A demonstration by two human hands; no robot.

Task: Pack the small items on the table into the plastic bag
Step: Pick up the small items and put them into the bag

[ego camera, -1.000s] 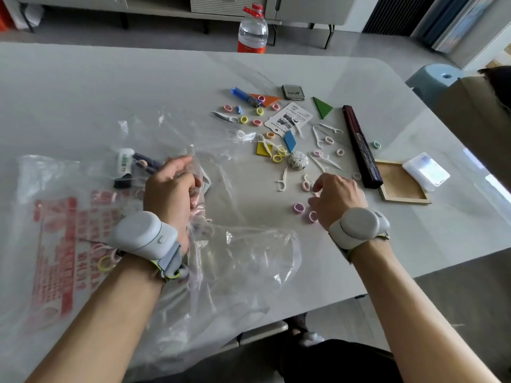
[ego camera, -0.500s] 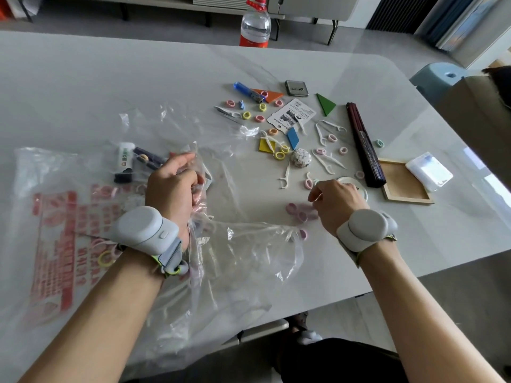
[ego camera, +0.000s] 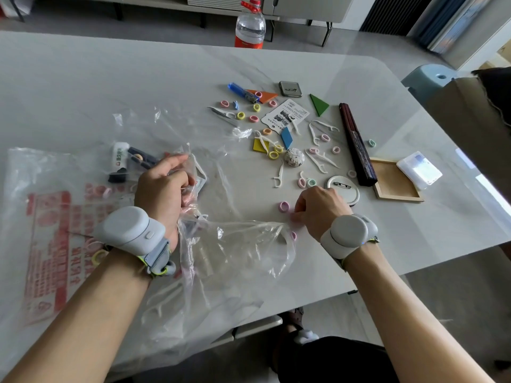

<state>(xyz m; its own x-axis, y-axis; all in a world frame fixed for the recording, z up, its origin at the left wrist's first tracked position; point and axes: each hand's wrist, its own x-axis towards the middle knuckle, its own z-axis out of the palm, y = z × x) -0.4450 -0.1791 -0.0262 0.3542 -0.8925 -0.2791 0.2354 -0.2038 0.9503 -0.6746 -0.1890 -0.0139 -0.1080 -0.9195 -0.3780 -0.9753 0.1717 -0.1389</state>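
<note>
Plastic, thin and clear, is the main trouble here. From the head view (the only one), the plastic bag [ego camera: 235, 244] lies crumpled on the surface [ego camera: 110, 87] at the person's left side, with part of it hanging over the near edge. Its long axis runs about left to right. The red printed end is far left, and the mouth, I judge, points right, toward the scattered small items [ego camera: 286, 138].

The left hand [ego camera: 163, 186] has its fingers [ego camera: 172, 163] curled around a fold of film at the mouth and lifts it a little. The right hand [ego camera: 318, 208] is just beside the mouth's right corner, fingers curled down to the surface. Pink shows under them, but I cannot tell if they pinch something or only push it. One pink ring [ego camera: 283, 207] lies free just beside this hand.

The risk is that the soft mouth falls shut, so rings slide under the film and not inside. A ring can also roll away, and things already inside could slip toward the overhanging part.
</note>
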